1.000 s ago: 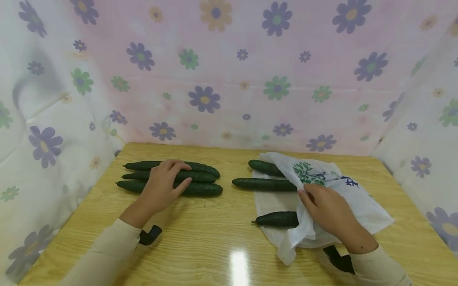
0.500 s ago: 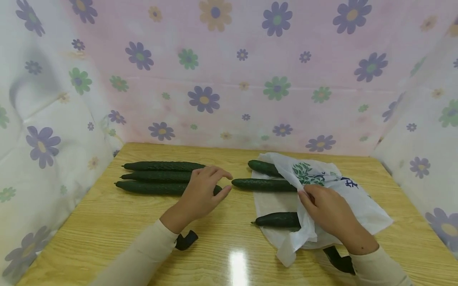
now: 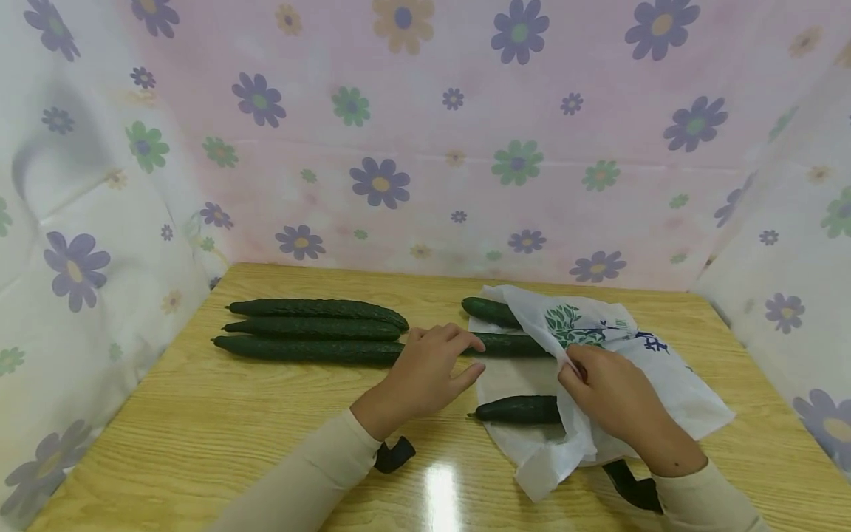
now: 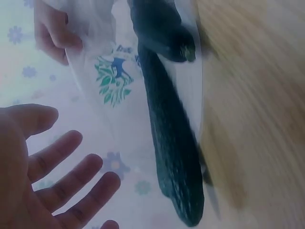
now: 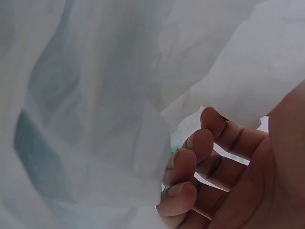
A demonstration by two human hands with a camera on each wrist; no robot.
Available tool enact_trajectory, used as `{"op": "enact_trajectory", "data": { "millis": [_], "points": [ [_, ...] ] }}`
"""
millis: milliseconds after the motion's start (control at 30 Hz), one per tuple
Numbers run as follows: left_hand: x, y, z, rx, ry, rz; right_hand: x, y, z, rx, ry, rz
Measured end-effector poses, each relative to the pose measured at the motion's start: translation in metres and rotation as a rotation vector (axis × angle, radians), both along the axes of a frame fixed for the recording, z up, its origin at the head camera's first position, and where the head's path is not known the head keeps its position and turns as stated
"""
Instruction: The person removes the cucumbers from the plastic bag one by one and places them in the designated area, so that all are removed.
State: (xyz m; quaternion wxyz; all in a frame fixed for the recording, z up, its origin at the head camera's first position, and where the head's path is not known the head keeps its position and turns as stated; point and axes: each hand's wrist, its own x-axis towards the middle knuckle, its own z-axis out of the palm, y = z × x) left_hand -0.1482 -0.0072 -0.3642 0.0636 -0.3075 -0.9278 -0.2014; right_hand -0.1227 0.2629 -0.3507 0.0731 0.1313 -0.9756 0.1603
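Note:
My right hand [image 3: 612, 395] grips the mouth edge of a white plastic bag [image 3: 645, 369] printed with a green tree, holding it lifted. Its curled fingers show against the bag film in the right wrist view. Several cucumbers stick out of the bag: one at the back [image 3: 488, 312], a middle one [image 3: 515, 345] and a front one [image 3: 518, 409]. My left hand [image 3: 425, 373] hovers with spread, slightly bent fingers by the middle cucumber's outer end, overlapping it in the head view. In the left wrist view that hand holds nothing, with a long cucumber [image 4: 171, 138] beyond its fingertips.
Three cucumbers lie side by side at the left: the rear one [image 3: 312, 307], the middle one [image 3: 309, 327] and the front one [image 3: 299, 350]. They rest on a wooden table [image 3: 266, 428]. A flowered cloth [image 3: 425, 148] rises behind and at both sides.
My left hand has moved right, from over the three left cucumbers to the end of the middle cucumber in the bag. The right hand keeps its grip on the bag.

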Motion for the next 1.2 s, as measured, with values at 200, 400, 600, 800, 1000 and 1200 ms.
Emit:
{"op": "enact_trajectory", "data": {
  "millis": [200, 400, 600, 800, 1000, 1200],
  "points": [
    [0.005, 0.012, -0.007, -0.041, -0.056, -0.031, 0.000, 0.000, -0.001, -0.004, 0.004, 0.003],
    [0.007, 0.015, -0.019, -0.085, -0.077, -0.068, 0.001, 0.000, -0.003, -0.005, -0.004, -0.005],
    [0.007, 0.019, -0.026, -0.121, -0.117, -0.076, 0.001, 0.000, -0.002, 0.002, 0.000, 0.001],
    [0.008, 0.021, -0.031, -0.149, -0.104, -0.109, 0.000, -0.001, -0.001, 0.000, 0.014, 0.015],
    [0.008, 0.020, -0.037, -0.211, -0.064, -0.136, 0.001, -0.002, -0.002, 0.003, 0.013, 0.014],
    [0.008, 0.018, -0.037, -0.223, -0.064, -0.128, 0.001, -0.002, -0.001, 0.007, 0.009, 0.015]
  ]
}}
